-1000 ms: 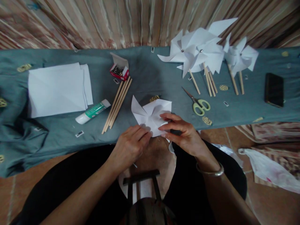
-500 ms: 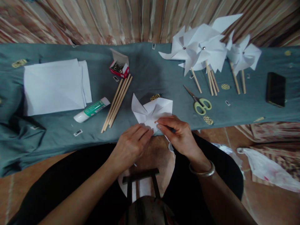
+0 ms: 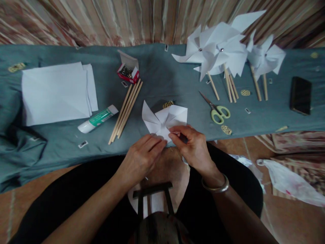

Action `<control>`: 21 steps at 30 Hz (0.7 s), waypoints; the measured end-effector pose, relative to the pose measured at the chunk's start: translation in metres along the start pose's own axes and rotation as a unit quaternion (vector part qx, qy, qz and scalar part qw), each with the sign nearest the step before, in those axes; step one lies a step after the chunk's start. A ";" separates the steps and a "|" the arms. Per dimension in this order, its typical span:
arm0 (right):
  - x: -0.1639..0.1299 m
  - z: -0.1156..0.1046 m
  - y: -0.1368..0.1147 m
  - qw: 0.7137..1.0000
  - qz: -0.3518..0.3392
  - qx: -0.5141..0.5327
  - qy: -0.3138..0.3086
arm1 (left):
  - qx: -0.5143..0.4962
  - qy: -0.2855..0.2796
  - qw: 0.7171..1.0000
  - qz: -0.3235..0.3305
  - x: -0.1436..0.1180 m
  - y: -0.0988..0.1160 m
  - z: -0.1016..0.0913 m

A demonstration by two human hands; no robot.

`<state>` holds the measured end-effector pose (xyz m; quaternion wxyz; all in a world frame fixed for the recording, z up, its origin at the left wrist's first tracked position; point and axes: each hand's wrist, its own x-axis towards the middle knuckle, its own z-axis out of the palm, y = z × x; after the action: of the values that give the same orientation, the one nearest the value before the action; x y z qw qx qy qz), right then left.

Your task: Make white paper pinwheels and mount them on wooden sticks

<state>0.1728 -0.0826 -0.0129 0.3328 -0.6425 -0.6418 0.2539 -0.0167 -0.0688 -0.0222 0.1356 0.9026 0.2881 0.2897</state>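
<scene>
A white paper pinwheel (image 3: 162, 118) with folded blades lies at the front edge of the cloth-covered table, between my hands. My left hand (image 3: 142, 152) is closed on its lower left edge, fingers bent over the paper. With thumb and forefinger, my right hand (image 3: 191, 142) pinches the paper at its lower right, close to the middle. Whether something small is also between those fingertips I cannot make out. Left of the pinwheel lie several wooden sticks (image 3: 125, 113), and an open red-and-white box (image 3: 129, 72) of small metal fasteners stands behind them.
A stack of white paper (image 3: 56, 93) and a green-and-white glue stick (image 3: 98, 118) lie to the left. Scissors (image 3: 217, 112) with green handles rest to the right. Finished pinwheels (image 3: 220, 51) on sticks lie at the back right, near a dark phone (image 3: 301, 95).
My right fingers have shifted slightly left and closed nearer the pinwheel's middle. My left hand stays nearly still on the paper. The view has shifted a little.
</scene>
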 end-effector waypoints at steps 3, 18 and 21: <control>0.000 0.001 -0.001 0.999 -0.028 -0.027 0.011 | -0.002 -0.002 1.000 -0.003 -0.001 -0.001 0.001; 0.000 0.001 -0.002 0.989 -0.110 -0.094 0.016 | 0.004 -0.012 1.000 -0.015 0.000 0.000 0.001; 0.000 0.001 -0.001 0.988 -0.114 -0.098 0.013 | 0.001 -0.014 1.000 -0.018 0.001 0.000 0.001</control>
<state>0.1713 -0.0827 -0.0125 0.3031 -0.5977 -0.7286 0.1413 -0.0155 -0.0680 -0.0228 0.1435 0.9014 0.3030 0.2742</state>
